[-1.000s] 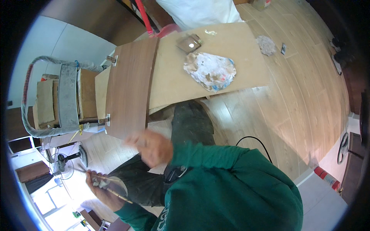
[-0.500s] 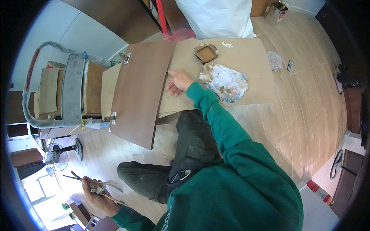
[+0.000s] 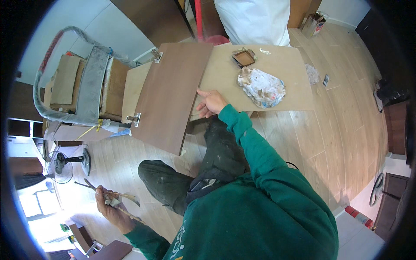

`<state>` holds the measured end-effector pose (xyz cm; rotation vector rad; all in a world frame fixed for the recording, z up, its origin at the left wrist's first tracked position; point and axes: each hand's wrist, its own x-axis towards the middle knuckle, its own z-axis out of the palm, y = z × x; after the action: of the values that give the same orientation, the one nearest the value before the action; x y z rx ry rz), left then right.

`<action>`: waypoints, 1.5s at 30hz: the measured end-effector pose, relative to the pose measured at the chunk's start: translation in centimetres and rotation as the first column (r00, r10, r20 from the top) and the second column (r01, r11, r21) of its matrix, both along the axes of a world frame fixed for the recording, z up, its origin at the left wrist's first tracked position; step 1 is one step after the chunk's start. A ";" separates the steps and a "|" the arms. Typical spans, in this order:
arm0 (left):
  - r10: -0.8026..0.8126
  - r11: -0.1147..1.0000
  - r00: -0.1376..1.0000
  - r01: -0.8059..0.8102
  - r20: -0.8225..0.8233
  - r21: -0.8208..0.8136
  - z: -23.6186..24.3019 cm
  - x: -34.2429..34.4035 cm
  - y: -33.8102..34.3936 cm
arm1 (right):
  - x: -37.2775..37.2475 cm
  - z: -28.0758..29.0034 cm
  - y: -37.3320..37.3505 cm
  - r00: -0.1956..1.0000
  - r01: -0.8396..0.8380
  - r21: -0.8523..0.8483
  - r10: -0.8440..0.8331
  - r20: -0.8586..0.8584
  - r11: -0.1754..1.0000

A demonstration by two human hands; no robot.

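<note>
- The right hand (image 3: 211, 103) rests at the right edge of a dark brown rectangular wooden cabinet door panel (image 3: 173, 93); the fingers lie close together and curl against that edge, the thumb toward the panel.
- The panel lies flat, tilted across a lighter tan flat board (image 3: 268, 65), with two metal hinges (image 3: 134, 118) along its left side.
- The left hand (image 3: 112, 207) is held out low on the left, well apart from the panel, its fingers wrapped round a bundle of thin wooden-handled brushes (image 3: 108, 196).
- On the tan board lie a crumpled paint-stained white rag (image 3: 261, 86) and, just beyond it, a small square brown tray (image 3: 244, 57).
- Left of the panel stands a plastic-wrapped stack of cardboard and boards (image 3: 82, 89); a small floor fan (image 3: 69, 162) sits below it.
</note>
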<state>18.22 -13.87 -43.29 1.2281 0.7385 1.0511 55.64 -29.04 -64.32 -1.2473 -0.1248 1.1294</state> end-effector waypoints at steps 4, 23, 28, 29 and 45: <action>-0.060 0.998 0.996 0.061 0.063 -0.013 -0.3 -0.4 1.1 | -3.0 0.0 -0.3 0.995 -0.014 -0.019 0.016 0.099 1.000; -0.033 0.994 0.981 0.052 0.190 -0.093 -1.3 0.3 5.2 | 0.2 3.9 -14.4 0.629 0.611 -0.148 -0.363 0.687 0.778; -0.085 0.992 0.979 0.101 0.187 -0.075 -1.8 1.3 6.0 | 3.7 0.9 -14.7 -0.035 0.766 -0.119 0.226 0.973 0.632; -0.095 0.991 0.975 0.112 0.201 -0.072 -1.8 1.4 6.0 | 3.6 0.6 -14.7 -0.035 0.751 -0.187 0.322 0.946 0.633; 0.065 0.996 0.995 -0.060 0.072 -0.073 -1.2 2.1 4.5 | 1.2 3.2 -9.6 0.713 0.512 0.220 -0.553 0.431 0.831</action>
<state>20.27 -9.33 -44.47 1.1057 0.7544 1.1075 56.83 -38.62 -61.17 -1.3491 -0.1668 0.2876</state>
